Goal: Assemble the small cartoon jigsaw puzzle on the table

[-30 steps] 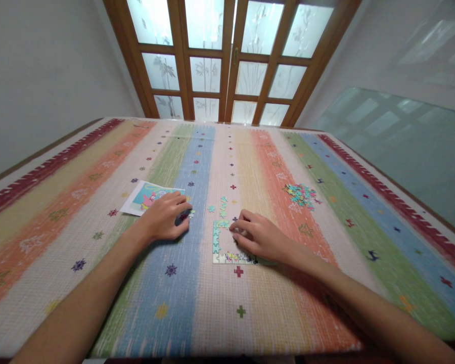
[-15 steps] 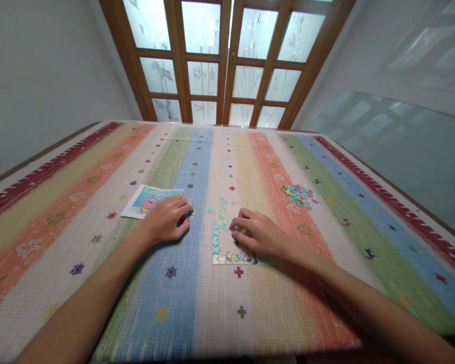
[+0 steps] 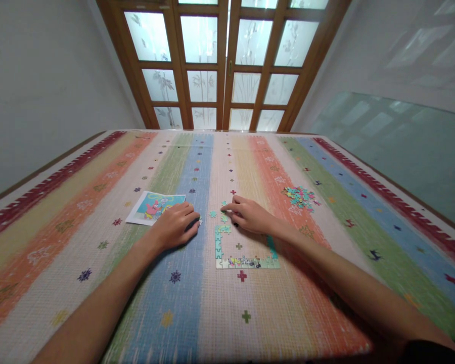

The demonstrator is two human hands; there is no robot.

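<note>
A right hand [image 3: 249, 214] apparently picks among loose puzzle pieces [image 3: 213, 214] beyond a part-built border [image 3: 218, 247] on a table [image 3: 218, 318], calling next for a precise pinch, its grip and the left hand's [image 3: 177, 225] closure impossible to tell.

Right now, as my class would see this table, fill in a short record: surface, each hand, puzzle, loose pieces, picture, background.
Surface: striped tablecloth
Left hand: fingers curled, partly covering the picture; grip unclear
Right hand: index finger extended at the loose pieces; contact unclear
Puzzle border: near row and left side joined; right side partly hidden
Loose pieces: just beyond the border
Pile of pieces: farther right
Picture: cartoon, pink figure visible
Background: wood-framed glass doors
</note>
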